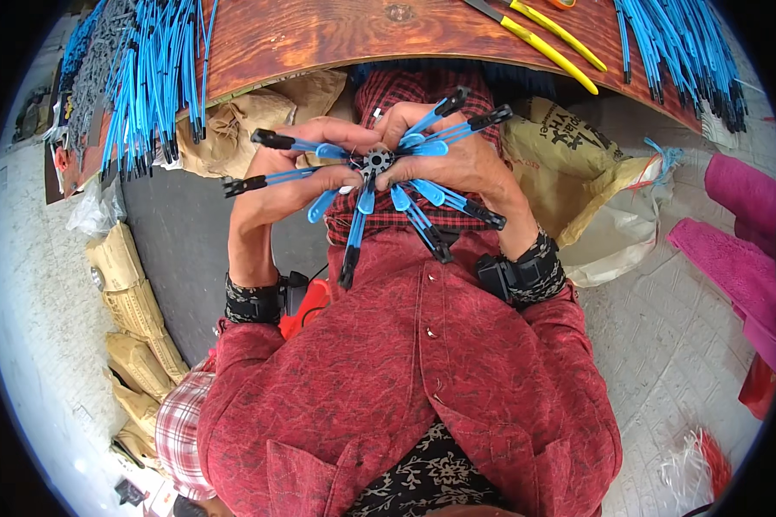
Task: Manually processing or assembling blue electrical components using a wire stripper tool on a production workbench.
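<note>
Short of the near edge of the table [310, 39], the left hand [278, 196] and right hand [467, 164] curl inward, pinching the blue clip rack [366, 203] by its hub [378, 159]. Yellow-handled pliers [549, 57] lie toward that edge; blue rods [159, 77] bunch at both near corners.

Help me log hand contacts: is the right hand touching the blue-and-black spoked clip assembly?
Touching. The head view shows the right hand with its thumb tip pressed against the spoked clip assembly, near its centre.
</note>
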Demonstrator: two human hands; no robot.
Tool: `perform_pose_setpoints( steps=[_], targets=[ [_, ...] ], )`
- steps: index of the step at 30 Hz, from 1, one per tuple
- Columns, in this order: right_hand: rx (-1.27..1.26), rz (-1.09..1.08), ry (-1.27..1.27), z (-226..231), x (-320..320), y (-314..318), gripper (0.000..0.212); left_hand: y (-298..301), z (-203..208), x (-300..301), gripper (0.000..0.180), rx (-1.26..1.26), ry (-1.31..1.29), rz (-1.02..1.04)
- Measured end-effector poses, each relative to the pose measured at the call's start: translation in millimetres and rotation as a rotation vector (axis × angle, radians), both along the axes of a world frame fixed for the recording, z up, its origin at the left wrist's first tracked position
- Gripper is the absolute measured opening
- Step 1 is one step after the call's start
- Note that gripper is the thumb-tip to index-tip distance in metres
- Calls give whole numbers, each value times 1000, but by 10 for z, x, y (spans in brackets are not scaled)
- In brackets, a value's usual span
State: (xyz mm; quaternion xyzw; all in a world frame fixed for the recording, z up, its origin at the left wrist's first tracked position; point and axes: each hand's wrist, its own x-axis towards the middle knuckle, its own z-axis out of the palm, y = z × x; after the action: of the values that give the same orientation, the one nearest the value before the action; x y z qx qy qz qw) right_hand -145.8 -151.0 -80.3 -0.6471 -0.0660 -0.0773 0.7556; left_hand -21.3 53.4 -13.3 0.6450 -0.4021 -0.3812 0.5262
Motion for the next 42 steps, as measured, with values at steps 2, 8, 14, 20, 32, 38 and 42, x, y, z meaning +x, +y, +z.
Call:
perform_pose_setpoints(
  steps=[2,8,14,20,32,38,42],
  targets=[
    [-14,14,26,19,-4,-8,32,14,-11,64,42,-13,-58,-39],
    [-63,39,70,89,5,-16,31,5,-29,38,38,-3,-13,-4],
    [-95,20,34,109,-12,-40,32,-45,-46,-31,33,-46,-64,16],
    [-104,16,23,64,-1,-26,32,-37,-104,-59,27,-29,-23,63],
    [-241,-12,-143,2,35,21,33,-14,-141,95,21,-234,-26,-104],
    [-215,-1,-85,11,23,2,34,-32,-112,151,20,-153,-87,-133],
    [-254,-4,-120,25,25,13,35,-19,-187,161,18,-157,91,-115]
  ],
)
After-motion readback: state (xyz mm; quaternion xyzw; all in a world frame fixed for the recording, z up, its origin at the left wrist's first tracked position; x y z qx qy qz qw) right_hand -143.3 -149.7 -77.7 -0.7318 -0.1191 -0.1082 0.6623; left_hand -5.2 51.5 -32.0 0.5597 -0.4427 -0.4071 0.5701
